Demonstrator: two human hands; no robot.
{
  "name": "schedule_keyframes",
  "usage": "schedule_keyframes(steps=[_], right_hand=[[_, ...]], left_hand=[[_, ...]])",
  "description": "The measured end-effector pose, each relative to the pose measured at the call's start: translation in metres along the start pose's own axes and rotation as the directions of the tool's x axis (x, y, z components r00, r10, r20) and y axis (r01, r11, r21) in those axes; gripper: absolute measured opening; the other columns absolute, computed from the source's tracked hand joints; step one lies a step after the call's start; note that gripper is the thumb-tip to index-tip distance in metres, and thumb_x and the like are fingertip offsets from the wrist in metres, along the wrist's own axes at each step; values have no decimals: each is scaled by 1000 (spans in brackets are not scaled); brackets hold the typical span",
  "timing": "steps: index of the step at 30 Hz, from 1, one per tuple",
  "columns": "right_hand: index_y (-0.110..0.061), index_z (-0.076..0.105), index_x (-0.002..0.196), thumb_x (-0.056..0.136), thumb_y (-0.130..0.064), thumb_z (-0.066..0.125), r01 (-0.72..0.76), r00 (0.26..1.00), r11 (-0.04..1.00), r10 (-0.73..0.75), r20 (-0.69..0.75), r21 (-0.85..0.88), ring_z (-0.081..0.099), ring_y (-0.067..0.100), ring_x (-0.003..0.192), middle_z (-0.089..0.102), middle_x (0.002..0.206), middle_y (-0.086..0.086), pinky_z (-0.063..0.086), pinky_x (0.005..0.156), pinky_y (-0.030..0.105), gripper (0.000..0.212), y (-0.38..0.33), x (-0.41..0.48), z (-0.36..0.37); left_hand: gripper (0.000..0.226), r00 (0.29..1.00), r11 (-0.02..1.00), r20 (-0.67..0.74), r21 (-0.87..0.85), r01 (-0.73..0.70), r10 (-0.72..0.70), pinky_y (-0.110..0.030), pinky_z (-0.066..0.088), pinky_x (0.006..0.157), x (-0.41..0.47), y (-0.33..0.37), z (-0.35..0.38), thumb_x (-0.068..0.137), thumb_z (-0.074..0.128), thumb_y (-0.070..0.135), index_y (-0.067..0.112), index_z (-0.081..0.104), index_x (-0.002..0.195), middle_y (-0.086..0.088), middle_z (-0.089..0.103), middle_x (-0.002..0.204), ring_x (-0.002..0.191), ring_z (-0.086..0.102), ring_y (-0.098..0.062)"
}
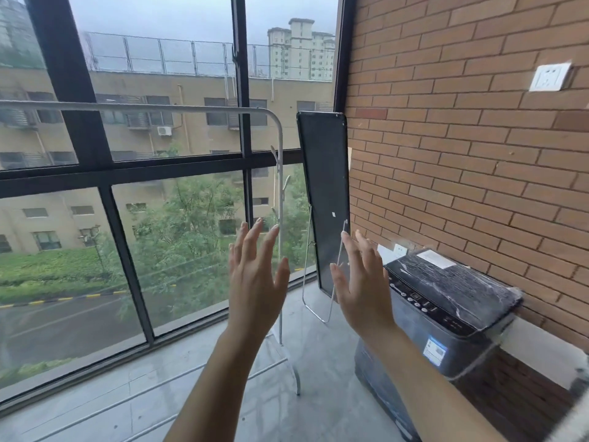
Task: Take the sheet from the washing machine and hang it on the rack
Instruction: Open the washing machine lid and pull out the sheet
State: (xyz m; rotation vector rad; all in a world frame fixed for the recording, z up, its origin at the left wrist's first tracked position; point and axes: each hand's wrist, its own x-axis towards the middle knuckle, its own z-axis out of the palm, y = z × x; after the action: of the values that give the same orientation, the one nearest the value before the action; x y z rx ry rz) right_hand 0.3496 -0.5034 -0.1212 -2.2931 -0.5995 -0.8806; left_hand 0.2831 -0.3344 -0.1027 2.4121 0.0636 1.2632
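Raising both arms in front of the body, the person is holding the left hand (255, 275) and the right hand (360, 282) up side by side, backs toward the head camera. Both are spread wide with straight fingers, gripping nothing and touching nothing, with a gap between them.

The washing machine (446, 314) is standing just to the right of the right hand and a little below it, backed against the brick wall (446, 122). Its dark lid (452, 282) is lying closed, so I cannot tell what is inside. A grey cord (478, 358) is hanging across its front, beyond the right forearm.

The rack (280, 186), a white tube frame, is standing behind the left hand. Its top bar is running well above that hand and off to the left, and its upright is coming down right past the left fingertips to the floor (318, 362) beneath the left forearm. Nothing is hanging on it.

Between the two hands and further back, a black panel (325, 186) is leaning in the corner, with a thin wire frame (318, 311) propped beside it. The window (178, 218) is filling everything left of the left hand. High above the right hand, a white socket (549, 77) is sitting on the bricks.
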Motion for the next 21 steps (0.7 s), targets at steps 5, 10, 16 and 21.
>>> schedule_keyframes(steps=[5, 10, 16, 21], right_hand=[[-23, 34, 143, 93, -44, 31, -70, 998, 995, 70, -11, -70, 32, 26, 137, 33, 148, 7, 38, 102, 52, 54, 41, 5, 0], [-23, 35, 142, 94, -46, 29, -134, 991, 983, 135, -4, -126, 29, 25, 138, 31, 151, 7, 37, 103, 52, 54, 81, 23, 15], [-23, 34, 144, 95, -38, 39, -197, 980, 955, 191, -46, -224, 26, 25, 139, 29, 152, 7, 33, 108, 48, 51, 121, 71, 37], [-24, 30, 145, 95, -45, 31, -270, 963, 924, 255, -90, -270, 24, 22, 140, 27, 153, 5, 31, 108, 44, 54, 146, 103, 50]], left_hand=[[48, 999, 996, 21, -73, -43, 45, -43, 20, 115, 12, 12, 44, 90, 45, 32, 18, 45, 136, -7, 37, 147, 143, 22, -26], [47, 996, 986, 55, -154, -60, 69, -49, 25, 114, 35, 7, 101, 91, 50, 27, 17, 46, 136, -8, 38, 147, 143, 22, -26], [48, 988, 961, 106, -264, -79, 110, -50, 24, 114, 81, -6, 171, 91, 44, 33, 18, 46, 136, -7, 37, 148, 143, 20, -26], [46, 980, 936, 118, -332, -116, 163, -47, 26, 114, 122, -15, 217, 91, 46, 30, 15, 49, 134, -8, 39, 147, 143, 22, -26]])
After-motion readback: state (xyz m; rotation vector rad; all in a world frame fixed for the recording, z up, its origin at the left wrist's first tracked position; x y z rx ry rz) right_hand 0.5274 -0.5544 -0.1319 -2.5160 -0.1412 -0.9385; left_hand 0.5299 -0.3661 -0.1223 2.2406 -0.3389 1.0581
